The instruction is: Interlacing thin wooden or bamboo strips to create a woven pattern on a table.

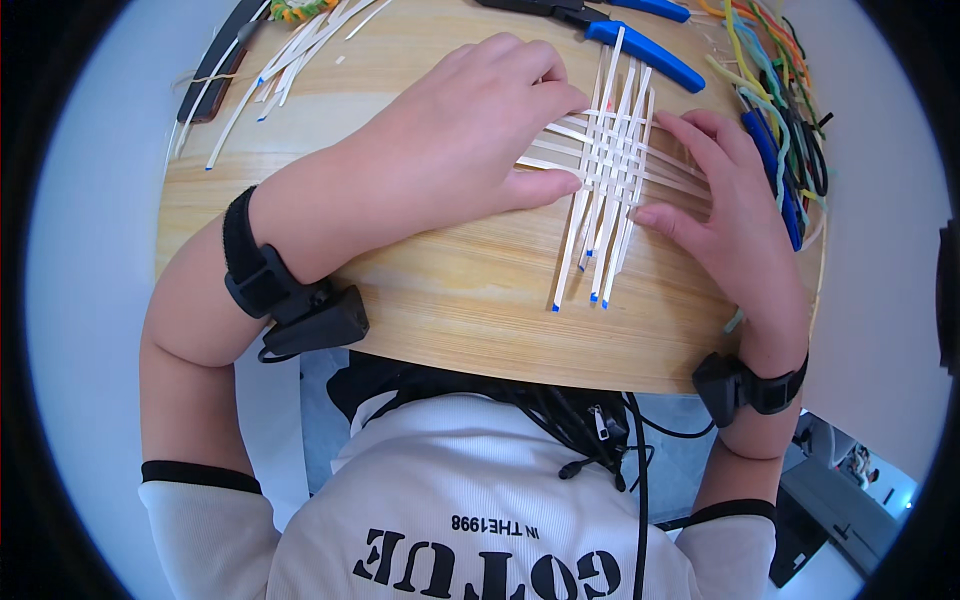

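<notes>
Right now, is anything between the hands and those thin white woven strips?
Nothing visible is: the bare left hand and bare right hand sit against the thin white woven strips, at opposite sides.

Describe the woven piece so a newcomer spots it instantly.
On the wooden table, look right of centre near the top, between the left hand and right hand. There sits the woven piece, made of pale flat strips. Unlike the loose strips at upper left, its strips cross in a checkered lattice.
</notes>
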A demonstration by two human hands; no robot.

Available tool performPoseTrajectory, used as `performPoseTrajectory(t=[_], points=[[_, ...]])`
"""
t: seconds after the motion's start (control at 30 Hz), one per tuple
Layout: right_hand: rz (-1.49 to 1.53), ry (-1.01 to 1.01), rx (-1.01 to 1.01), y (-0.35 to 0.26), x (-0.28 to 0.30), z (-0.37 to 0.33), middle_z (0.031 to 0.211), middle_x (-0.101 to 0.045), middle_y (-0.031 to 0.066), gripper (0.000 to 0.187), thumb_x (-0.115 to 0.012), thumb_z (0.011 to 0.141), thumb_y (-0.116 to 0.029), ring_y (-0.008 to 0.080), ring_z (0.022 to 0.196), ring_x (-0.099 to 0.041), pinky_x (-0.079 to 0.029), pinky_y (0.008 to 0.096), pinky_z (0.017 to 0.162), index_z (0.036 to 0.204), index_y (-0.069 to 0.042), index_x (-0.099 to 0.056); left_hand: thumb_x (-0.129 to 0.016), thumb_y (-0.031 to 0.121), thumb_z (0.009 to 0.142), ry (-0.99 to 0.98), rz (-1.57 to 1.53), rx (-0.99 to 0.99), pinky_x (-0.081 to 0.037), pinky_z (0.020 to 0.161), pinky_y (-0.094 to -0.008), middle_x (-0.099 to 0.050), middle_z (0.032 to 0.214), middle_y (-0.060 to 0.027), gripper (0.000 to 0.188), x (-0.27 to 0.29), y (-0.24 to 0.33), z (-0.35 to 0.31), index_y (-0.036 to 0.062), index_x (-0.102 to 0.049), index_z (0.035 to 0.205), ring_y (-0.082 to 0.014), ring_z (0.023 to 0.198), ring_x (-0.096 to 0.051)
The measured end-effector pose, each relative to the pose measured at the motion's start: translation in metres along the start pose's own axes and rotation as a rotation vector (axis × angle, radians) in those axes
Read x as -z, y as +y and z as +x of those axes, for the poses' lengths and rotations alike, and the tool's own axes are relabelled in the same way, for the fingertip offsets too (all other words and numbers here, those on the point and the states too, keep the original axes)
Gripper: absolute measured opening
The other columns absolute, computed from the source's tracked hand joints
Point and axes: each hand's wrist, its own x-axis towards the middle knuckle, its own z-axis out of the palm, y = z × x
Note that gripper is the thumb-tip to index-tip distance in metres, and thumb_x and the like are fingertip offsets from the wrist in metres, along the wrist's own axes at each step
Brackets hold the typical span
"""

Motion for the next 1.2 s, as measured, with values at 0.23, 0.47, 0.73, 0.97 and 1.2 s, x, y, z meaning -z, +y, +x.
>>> performPoseTrajectory(t=[0.23,0.47,0.73,0.97,1.2], points=[[-0.026,0.068,0.055,-0.0004,-0.0033,0.0006,0.135,-0.061,0.0177,0.071,-0.09,0.079,-0.024,0.0381,0.128,-0.058,-0.049,0.0441,0.11,0.141,-0.002,-0.064,-0.082,0.028,0.087,-0.007,-0.005,0.015,-0.05,0.103,-0.0434,-0.063,0.122,-0.015,0.053,-0.0003,0.0001,-0.0007,0.0033,-0.068,0.132,-0.0348,0.116,-0.06],[-0.009,-0.004,0.015,-0.0003,0.0007,0.0007,0.142,-0.057,0.0156,0.076,-0.09,0.08,-0.024,0.0354,0.135,-0.055,-0.045,0.0422,0.116,0.146,-0.004,-0.061,-0.082,0.028,0.087,-0.014,-0.007,0.016,-0.049,0.104,-0.0436,-0.063,0.122,-0.015,0.053,0.0009,0.0008,0.0001,0.0032,-0.068,0.132,-0.0346,0.117,-0.06],[-0.027,-0.004,0.025,0.0,0.0011,0.0018,0.14,-0.057,0.0154,0.076,-0.091,0.078,-0.021,0.0352,0.132,-0.056,-0.045,0.0413,0.115,0.145,-0.003,-0.061,-0.082,0.027,0.087,-0.014,-0.02,0.019,-0.049,0.104,-0.0437,-0.062,0.123,-0.015,0.054,0.0016,0.0004,-0.0001,0.0028,-0.068,0.132,-0.035,0.118,-0.059],[0.015,0.065,0.048,-0.0011,-0.0013,0.0004,0.133,-0.062,0.0169,0.068,-0.092,0.077,-0.022,0.0369,0.125,-0.059,-0.049,0.0436,0.108,0.137,-0.001,-0.066,-0.083,0.027,0.086,-0.018,-0.044,0.018,-0.049,0.105,-0.0442,-0.062,0.124,-0.0155,0.054,0.0006,0.0001,0.0004,0.0026,-0.068,0.131,-0.0355,0.119,-0.059],[0.024,0.03,0.016,-0.0066,0.0003,0.0018,0.134,-0.061,0.0168,0.068,-0.092,0.078,-0.02,0.0369,0.127,-0.058,-0.049,0.0429,0.11,0.137,-0.001,-0.065,-0.083,0.026,0.086,-0.022,-0.047,0.023,-0.048,0.106,-0.0444,-0.062,0.123,-0.0152,0.054,0.0029,0.0007,-0.0007,0.0029,-0.067,0.132,-0.0353,0.119,-0.058]])
